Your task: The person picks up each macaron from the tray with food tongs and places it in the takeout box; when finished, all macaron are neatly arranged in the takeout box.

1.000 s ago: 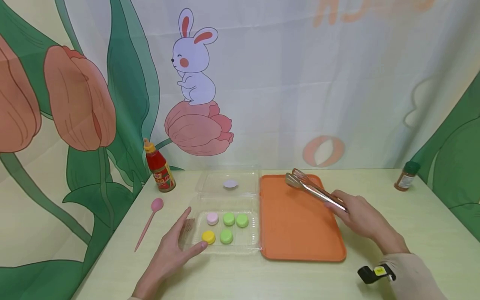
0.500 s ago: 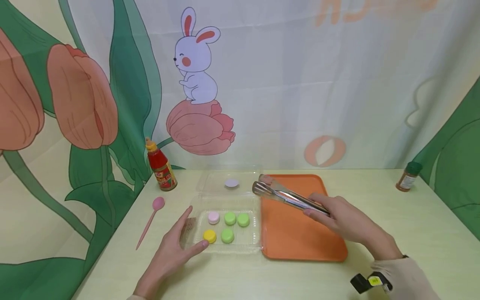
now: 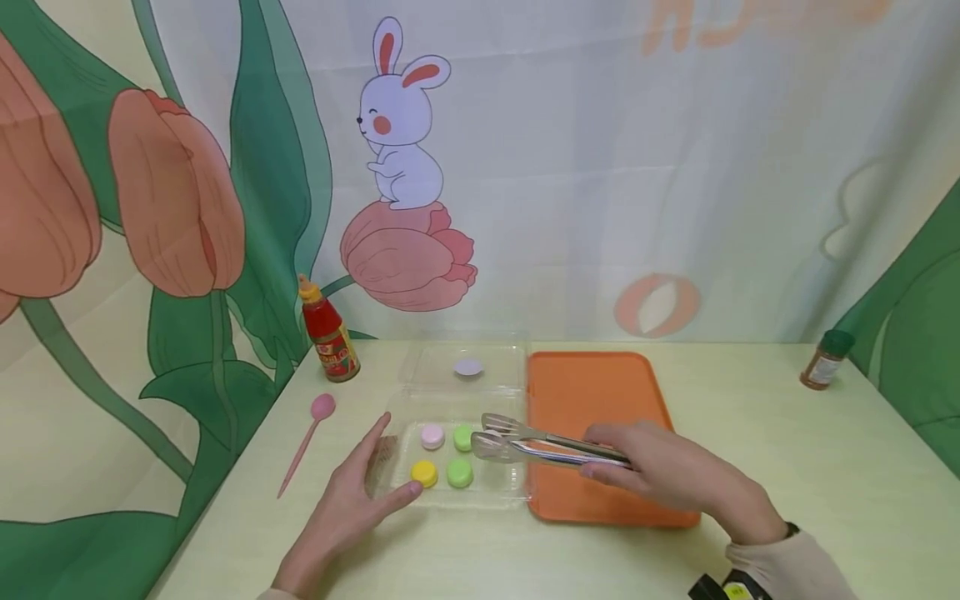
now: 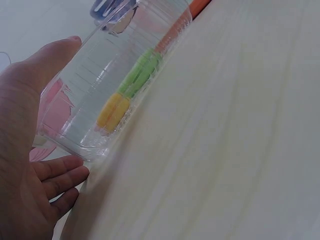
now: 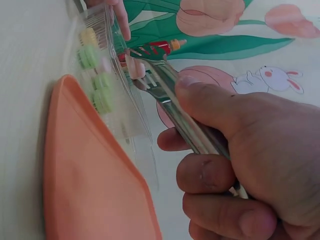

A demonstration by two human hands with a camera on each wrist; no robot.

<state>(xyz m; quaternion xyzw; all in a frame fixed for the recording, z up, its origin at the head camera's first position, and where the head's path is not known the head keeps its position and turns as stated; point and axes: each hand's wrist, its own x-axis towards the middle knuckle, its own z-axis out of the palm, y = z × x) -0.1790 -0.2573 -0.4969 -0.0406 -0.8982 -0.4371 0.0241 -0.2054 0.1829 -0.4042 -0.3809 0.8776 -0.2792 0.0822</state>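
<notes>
In the head view, my right hand (image 3: 652,467) grips metal tongs (image 3: 573,452), whose tips hang over the right part of a clear plastic box (image 3: 480,502). A pale pink macaron (image 5: 135,67) shows between the tips in the right wrist view. Inside the box lie a lilac macaron (image 3: 432,436), a yellow one (image 3: 424,474) and green ones (image 3: 460,473); the tongs partly cover the back right. My left hand (image 3: 348,500) rests against the box's left side, fingers spread and thumb at the front corner. From the left wrist, the box wall (image 4: 85,85) stands between thumb and fingers.
An orange tray (image 3: 600,392) adjoins the box on the right. The box's open lid (image 3: 427,371) lies behind, bearing a pale oval. Left of it are a red sauce bottle (image 3: 330,342) and a pink spoon (image 3: 307,442). A green-capped jar (image 3: 825,362) stands far right.
My right hand has carried the tongs leftward and nearer, from above the orange tray to over the macarons in the box. The left hand has kept its place at the box.
</notes>
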